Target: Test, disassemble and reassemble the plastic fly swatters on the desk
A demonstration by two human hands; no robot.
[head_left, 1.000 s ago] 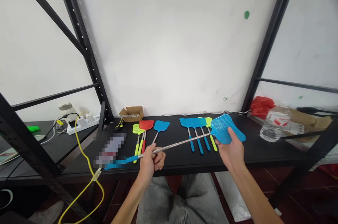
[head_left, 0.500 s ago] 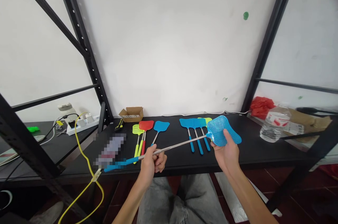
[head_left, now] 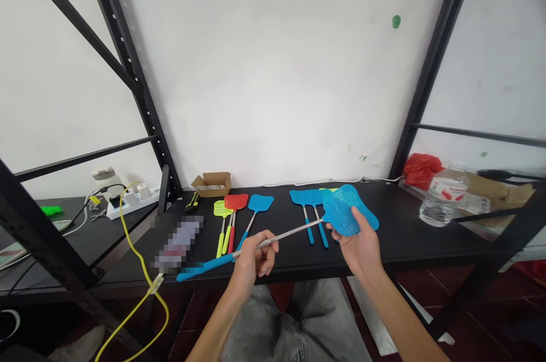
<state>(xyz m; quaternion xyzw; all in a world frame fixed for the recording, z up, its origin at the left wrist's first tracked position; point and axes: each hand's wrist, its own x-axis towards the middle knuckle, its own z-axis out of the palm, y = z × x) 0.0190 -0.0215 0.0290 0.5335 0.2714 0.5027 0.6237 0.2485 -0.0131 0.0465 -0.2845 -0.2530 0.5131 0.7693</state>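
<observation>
Spanning left hand (head_left: pixel 255 256) and right hand (head_left: pixel 362 245), blue swatter (head_left: pixel 343 218), handle (head_left: pixel 216 263) partly pixelated

Open cardboard box (head_left: pixel 212 185) at back left of the desk (head_left: pixel 409 231), near the white wall (head_left: pixel 277 66), black-and-yellow cutter (head_left: pixel 193 201) just beside it, pixelated item (head_left: pixel 179 242) closer to the front edge. Far left: white power strip (head_left: pixel 143 201) with plugs (head_left: pixel 133 197), yellow cord (head_left: pixel 132 246) hanging below desk level. Right side: clear bottle (head_left: pixel 437 215) with red-and-white label (head_left: pixel 446 190), red plastic bag (head_left: pixel 422 170) behind it, brown cardboard (head_left: pixel 503 197), black rack post (head_left: pixel 433 66).
</observation>
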